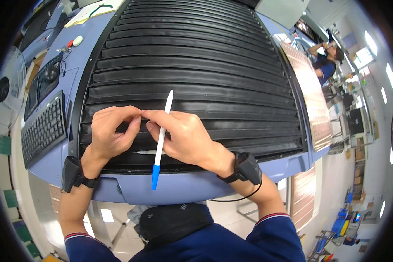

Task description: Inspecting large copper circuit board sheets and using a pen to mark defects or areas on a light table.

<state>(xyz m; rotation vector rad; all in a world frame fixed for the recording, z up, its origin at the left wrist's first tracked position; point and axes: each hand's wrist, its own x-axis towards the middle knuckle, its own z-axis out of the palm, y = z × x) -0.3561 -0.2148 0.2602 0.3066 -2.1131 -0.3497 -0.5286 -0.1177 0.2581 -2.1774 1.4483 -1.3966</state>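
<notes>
My left hand (113,130) is closed in a pinch, thumb and forefinger tips together. Its fingertips meet those of my right hand (185,135) over the black ribbed cover (192,78). Anything between the fingertips is too small to make out. A slim white pen (160,144) with a blue end is held in my right hand, lying across the fingers. Its white tip points away from me and its blue end toward me. Beneath the hands, a second thin, pale pen-like tool (150,152) lies on the cover, partly hidden by my right hand.
A black keyboard (46,126) and a mouse (51,73) lie on the blue-grey machine's left side, near a red and a white round piece (77,41). Copper-coloured perforated panels (308,96) stand at the right. A fan (8,87) is far left. Another person (327,61) is at the far right.
</notes>
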